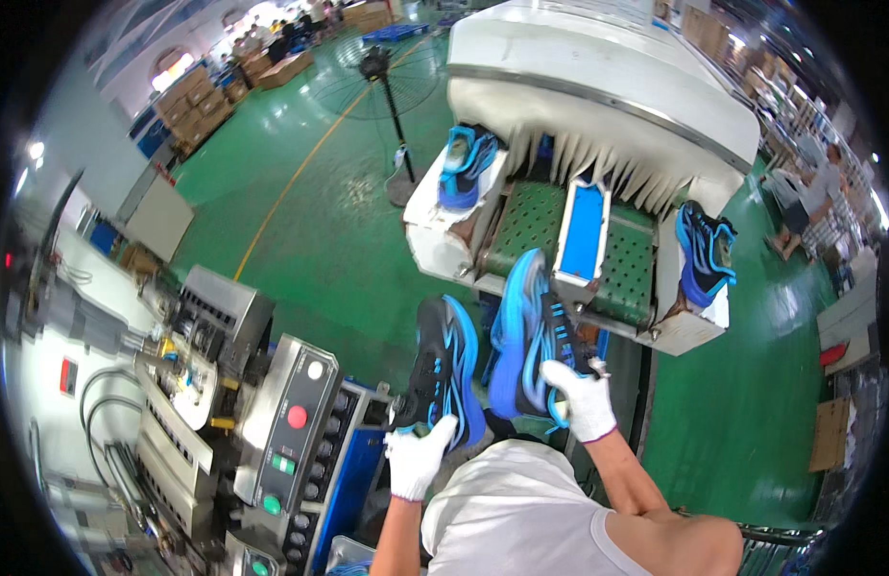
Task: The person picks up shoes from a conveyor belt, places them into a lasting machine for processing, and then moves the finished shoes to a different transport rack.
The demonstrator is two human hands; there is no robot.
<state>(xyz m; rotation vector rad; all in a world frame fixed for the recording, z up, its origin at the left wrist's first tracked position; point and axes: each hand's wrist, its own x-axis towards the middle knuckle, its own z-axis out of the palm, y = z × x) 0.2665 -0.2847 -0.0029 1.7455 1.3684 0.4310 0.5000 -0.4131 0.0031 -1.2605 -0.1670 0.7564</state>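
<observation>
In white gloves, each of my hands grips a black and blue sneaker. My left hand [420,459] is closed round the heel end of the left sneaker [435,360], which shows its black upper and blue sole edge. My right hand [583,401] is closed on the heel end of the other sneaker [524,336], its toe pointing away from me and its blue-purple sole side turned left. Both are held up in front of my body, side by side and apart. The fingers beneath the shoes are partly hidden.
Ahead stands a white tunnel machine [598,58] with fringe strips and a green perforated conveyor [521,230]. Shoes rest on its left [464,168] and right [704,254] ledges. At left is a control panel [289,422] with buttons. A fan [392,115] stands beyond; a person [817,197] is far right.
</observation>
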